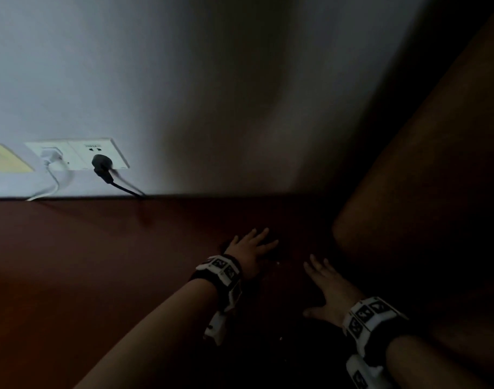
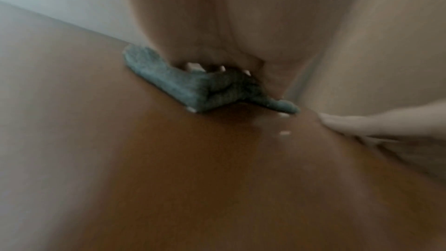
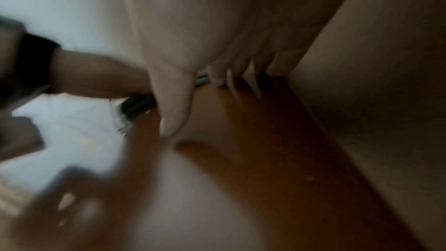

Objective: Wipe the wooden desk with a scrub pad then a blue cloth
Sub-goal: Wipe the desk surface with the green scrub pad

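The dark reddish wooden desk (image 1: 100,262) runs along a white wall. My left hand (image 1: 257,242) lies flat with straight, spread fingers on a crumpled blue cloth (image 2: 188,87) and presses it to the desk, close to the back right corner. The cloth is bunched under the palm, and one tail sticks out to the right. My right hand (image 1: 321,273) rests flat on the bare desk just right of the left, fingers spread, holding nothing. In the right wrist view its thumb (image 3: 173,114) points down at the wood. No scrub pad is in view.
A tall brown padded panel (image 1: 408,192) stands against the desk's right side, right beside my right hand. A wall socket (image 1: 80,155) at the back left holds a white plug and a black plug (image 1: 101,164) with cords. Small white specks (image 2: 284,133) lie beside the cloth.
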A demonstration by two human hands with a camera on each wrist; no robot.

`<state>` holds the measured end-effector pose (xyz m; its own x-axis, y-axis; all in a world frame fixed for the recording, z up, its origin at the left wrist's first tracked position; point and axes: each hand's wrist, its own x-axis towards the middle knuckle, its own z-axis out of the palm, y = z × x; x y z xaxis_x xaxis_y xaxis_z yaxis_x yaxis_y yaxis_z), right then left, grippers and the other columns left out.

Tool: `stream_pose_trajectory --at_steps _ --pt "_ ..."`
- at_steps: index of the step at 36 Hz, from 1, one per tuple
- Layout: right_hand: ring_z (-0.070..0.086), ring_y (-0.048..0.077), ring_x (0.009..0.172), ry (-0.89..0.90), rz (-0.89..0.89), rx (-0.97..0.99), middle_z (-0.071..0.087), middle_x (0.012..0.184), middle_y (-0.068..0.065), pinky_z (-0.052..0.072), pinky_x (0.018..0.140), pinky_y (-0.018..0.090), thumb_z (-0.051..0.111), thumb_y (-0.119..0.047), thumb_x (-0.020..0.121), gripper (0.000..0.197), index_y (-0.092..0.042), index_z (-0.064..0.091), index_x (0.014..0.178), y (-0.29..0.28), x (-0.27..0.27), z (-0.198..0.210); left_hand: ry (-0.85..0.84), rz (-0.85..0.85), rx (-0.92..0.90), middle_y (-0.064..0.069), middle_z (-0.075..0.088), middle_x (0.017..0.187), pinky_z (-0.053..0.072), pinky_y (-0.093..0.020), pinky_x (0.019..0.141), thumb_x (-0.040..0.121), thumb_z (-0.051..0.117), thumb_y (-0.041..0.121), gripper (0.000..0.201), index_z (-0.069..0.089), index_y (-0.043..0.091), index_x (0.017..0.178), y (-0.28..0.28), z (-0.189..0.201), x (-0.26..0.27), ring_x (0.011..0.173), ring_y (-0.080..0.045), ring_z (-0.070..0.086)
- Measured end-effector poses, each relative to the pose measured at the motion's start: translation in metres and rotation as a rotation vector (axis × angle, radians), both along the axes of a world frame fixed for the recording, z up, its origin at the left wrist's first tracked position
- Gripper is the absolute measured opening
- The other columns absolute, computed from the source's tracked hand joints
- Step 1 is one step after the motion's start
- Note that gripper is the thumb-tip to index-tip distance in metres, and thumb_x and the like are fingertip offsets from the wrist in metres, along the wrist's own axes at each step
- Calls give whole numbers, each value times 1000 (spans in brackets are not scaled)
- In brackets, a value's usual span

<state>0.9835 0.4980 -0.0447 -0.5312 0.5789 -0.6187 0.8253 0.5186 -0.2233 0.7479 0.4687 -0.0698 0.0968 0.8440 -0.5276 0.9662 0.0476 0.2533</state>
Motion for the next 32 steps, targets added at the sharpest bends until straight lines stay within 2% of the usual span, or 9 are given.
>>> stream_pose_trajectory --at_steps 7,10,13,22,27,32 --pt "-25 22 141 -88 80 -4 -34 150 -5 9 118 45 73 -63 62 131 -23 -18 147 -6 -1 0 41 346 -1 5 -17 160 6 -54 116 102 32 43 60 0 39 152 -20 2 -51 148 -22 -10" --pt "-26 23 140 -92 72 -9 -36 150 -4 11 118 46 75 -61 61 133 -22 -19 147 -6 -2 -1 4 470 -26 4 -17 160 4 -54 116 103 31 42 58 1 38 153 -4 8 -60 148 -22 -11" --pt "-28 23 140 -97 58 -13 -36 149 -4 10 118 46 76 -60 60 134 -23 -19 147 -5 -2 -3 -28 507 -42 3 -17 160 2 -58 115 103 31 41 58 2 36 153 22 11 -57 148 -25 -13" --pt "-25 22 141 -66 -4 13 -36 147 -8 10 118 48 76 -58 61 131 -24 -17 147 -7 -3 -13 -20 285 19 4 -16 161 -1 -59 114 101 38 36 62 4 37 153 81 3 -11 148 -26 -11" --pt "-22 23 142 -61 -35 22 -29 153 0 9 118 47 76 -58 61 131 -21 -14 148 -8 -7 -12 6 80 43 5 -10 161 2 -59 114 101 35 31 59 7 37 153 87 3 24 148 -25 -8" --pt "-12 22 145 -7 -166 82 -19 156 8 1 119 33 80 -54 59 137 -6 -12 148 -14 -9 -7 1 -127 10 9 -11 161 1 -57 115 100 35 25 61 8 40 152 67 3 47 148 -20 -9"
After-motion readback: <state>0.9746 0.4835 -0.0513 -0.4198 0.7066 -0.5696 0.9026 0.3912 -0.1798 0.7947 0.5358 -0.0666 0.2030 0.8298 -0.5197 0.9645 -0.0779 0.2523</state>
